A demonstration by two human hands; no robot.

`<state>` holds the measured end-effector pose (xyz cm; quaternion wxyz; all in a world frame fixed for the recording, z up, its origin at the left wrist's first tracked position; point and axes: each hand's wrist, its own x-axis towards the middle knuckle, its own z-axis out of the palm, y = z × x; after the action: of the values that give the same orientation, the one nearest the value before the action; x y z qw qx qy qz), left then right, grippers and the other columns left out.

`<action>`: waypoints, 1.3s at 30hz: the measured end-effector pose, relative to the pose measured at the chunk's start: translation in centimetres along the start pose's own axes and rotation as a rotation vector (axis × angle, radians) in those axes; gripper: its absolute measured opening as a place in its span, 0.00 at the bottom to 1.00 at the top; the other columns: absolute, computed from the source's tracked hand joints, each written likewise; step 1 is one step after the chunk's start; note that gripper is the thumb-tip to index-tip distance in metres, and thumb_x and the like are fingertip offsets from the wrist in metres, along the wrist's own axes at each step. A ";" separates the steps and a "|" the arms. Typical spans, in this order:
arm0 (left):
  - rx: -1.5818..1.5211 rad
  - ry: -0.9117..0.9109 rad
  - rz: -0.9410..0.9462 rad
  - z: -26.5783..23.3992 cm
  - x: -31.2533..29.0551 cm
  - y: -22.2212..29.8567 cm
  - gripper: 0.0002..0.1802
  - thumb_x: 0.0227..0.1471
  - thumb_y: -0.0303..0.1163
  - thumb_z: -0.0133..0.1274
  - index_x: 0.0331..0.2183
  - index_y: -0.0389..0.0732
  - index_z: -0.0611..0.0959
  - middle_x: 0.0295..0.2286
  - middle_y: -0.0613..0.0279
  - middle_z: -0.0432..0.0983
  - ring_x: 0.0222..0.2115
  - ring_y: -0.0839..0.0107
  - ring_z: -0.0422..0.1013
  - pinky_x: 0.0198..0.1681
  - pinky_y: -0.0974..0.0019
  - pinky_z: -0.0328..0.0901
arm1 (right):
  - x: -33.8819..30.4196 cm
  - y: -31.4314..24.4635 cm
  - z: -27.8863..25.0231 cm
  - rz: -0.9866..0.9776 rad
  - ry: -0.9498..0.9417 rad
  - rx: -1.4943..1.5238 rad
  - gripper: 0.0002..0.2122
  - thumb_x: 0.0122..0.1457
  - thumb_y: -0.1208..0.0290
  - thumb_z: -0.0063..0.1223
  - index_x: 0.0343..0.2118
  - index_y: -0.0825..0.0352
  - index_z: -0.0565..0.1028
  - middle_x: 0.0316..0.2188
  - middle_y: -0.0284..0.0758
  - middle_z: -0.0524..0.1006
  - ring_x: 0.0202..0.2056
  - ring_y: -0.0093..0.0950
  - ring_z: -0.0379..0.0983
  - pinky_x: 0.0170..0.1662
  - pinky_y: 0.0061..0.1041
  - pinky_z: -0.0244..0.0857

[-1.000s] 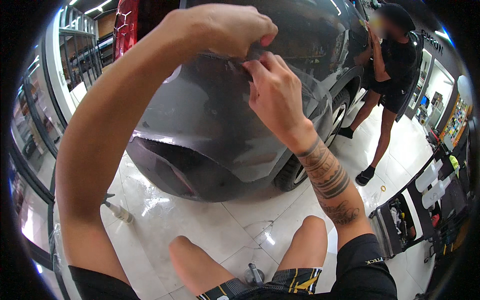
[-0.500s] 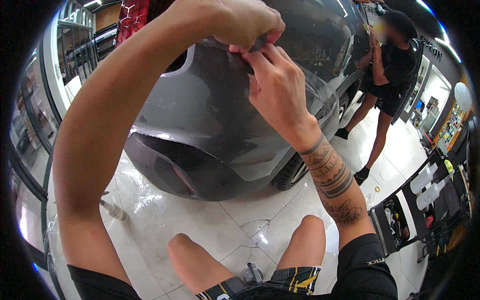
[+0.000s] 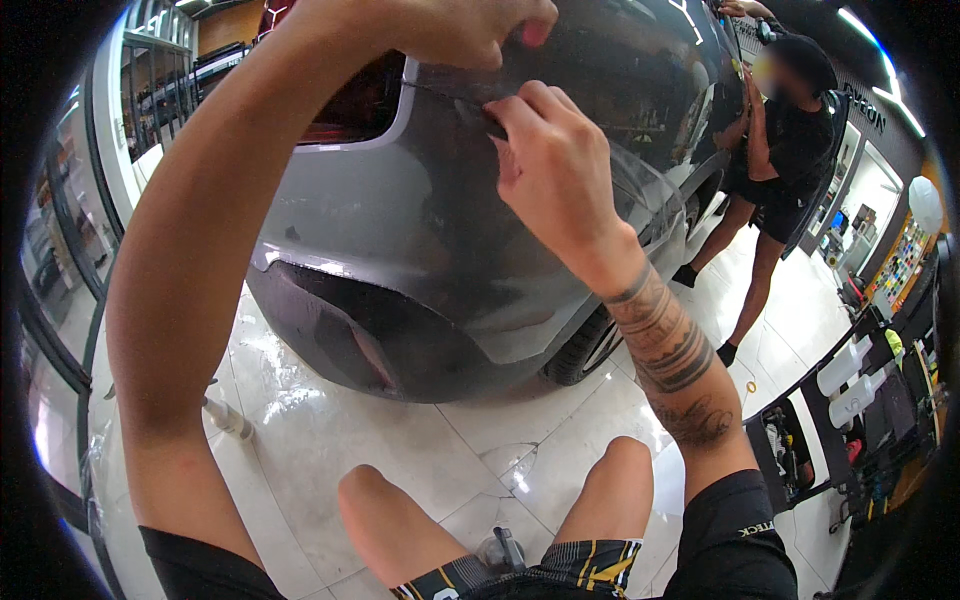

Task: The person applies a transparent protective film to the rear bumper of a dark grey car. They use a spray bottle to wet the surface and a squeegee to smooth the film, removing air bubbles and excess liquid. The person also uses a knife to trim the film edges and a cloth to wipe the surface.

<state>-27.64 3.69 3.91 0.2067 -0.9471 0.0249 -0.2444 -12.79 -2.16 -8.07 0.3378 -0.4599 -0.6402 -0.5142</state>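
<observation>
The rear corner of a grey car fills the middle, with its bumper (image 3: pixel 400 220) facing me. My right hand (image 3: pixel 560 150) is closed in a pinch on the edge of a thin, see-through film (image 3: pixel 640 195) just right of the tail light (image 3: pixel 350 110). This film lies over the panel and hangs loose and wrinkled toward the wheel. Above it, my left hand (image 3: pixel 480 25) is close to the body panel, apart from the right hand. Its fingers are curled, and what they may hold is hidden.
Another person (image 3: pixel 790 130) stands at the car's far right side, hands on the body. A black cart (image 3: pixel 800 440) with white spray bottles (image 3: pixel 855 395) stands at right. A bottle (image 3: pixel 228 418) is on the wet tiled floor at left, another (image 3: pixel 500 550) between my legs.
My left hand has moved up and slightly left, away from the right hand, uncovering the panel by the tail light. My right hand keeps its pinch on the film, nearly in place.
</observation>
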 end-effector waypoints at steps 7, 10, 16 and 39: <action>-0.096 0.248 -0.210 -0.6 -2.4 -1.9 0.11 0.47 0.22 0.50 0.36 0.29 0.79 0.33 0.47 0.78 0.36 0.55 0.75 0.42 0.59 0.66 | 1.4 -1.1 0.7 -0.081 -0.008 -0.024 0.05 0.40 0.81 0.54 0.23 0.66 0.72 0.26 0.33 0.70 0.31 0.32 0.70 0.31 0.30 0.69; -0.139 0.413 -0.305 0.1 -4.4 -2.4 0.10 0.48 0.23 0.50 0.34 0.30 0.79 0.32 0.47 0.78 0.35 0.57 0.75 0.41 0.60 0.66 | 2.4 -1.6 1.3 -0.063 0.016 -0.043 0.05 0.39 0.80 0.54 0.22 0.67 0.72 0.26 0.33 0.70 0.32 0.32 0.70 0.30 0.30 0.69; -0.151 0.704 -0.338 3.9 -9.1 -4.6 0.08 0.48 0.26 0.53 0.33 0.34 0.80 0.29 0.52 0.77 0.34 0.59 0.74 0.38 0.59 0.66 | 2.9 -2.8 1.5 -0.147 0.013 -0.034 0.04 0.41 0.80 0.54 0.22 0.66 0.73 0.25 0.36 0.72 0.31 0.33 0.72 0.31 0.29 0.70; 0.218 0.590 -0.355 11.2 -8.9 0.9 0.31 0.37 0.15 0.50 0.47 0.45 0.78 0.39 0.57 0.66 0.43 0.58 0.63 0.50 0.58 0.59 | 1.3 -4.6 0.0 0.248 -0.088 -0.168 0.04 0.48 0.75 0.49 0.24 0.69 0.74 0.28 0.40 0.73 0.34 0.35 0.73 0.31 0.30 0.73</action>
<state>-30.15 8.46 -9.41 0.2447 -0.7977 -0.1078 -0.5406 -17.51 -2.11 -8.48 0.3308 -0.5841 -0.5475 -0.4997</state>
